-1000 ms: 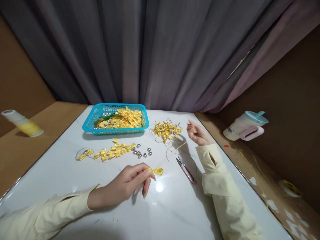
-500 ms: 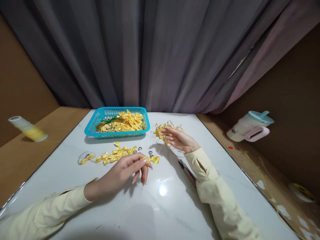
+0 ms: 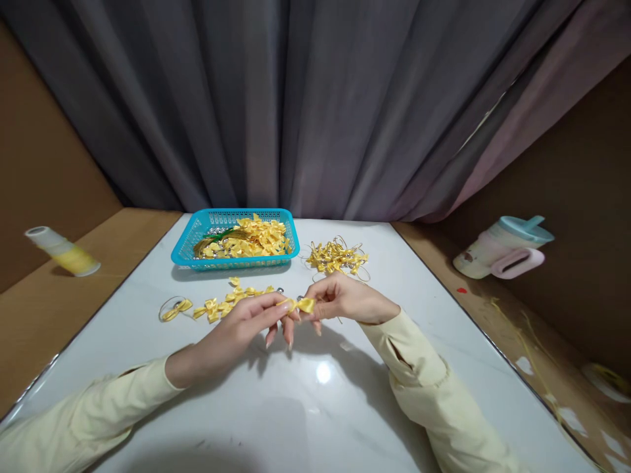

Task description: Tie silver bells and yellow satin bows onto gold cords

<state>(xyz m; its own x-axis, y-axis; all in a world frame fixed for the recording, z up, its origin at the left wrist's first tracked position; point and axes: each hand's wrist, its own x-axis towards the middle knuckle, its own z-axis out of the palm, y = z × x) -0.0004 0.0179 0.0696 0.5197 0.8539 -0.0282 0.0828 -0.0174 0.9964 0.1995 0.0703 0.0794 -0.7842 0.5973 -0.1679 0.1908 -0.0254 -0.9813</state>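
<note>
A yellow satin ribbon bow is held between my two hands over the middle of the table. My left hand pinches its left side between thumb and forefinger, the other fingers hanging loosely below. From the right, my right hand closes thumb and fingers at the bow's other end; anything small inside that pinch is hidden. Behind my left hand lies a row of loose yellow bows, with one bow on a looped gold cord at its left end. A small silver piece lies just beyond my fingers.
A blue basket holds yellow bows, silver pieces and a bundle of gold cords. Right of it sits a pile of corded bows. A cup with a pink handle stands at right, a yellow-wrapped roll at left.
My right hand has come down from beside the corded pile, leftward to the bow. The left hand keeps its hold. The scissors seen earlier are now out of sight around my right arm.
</note>
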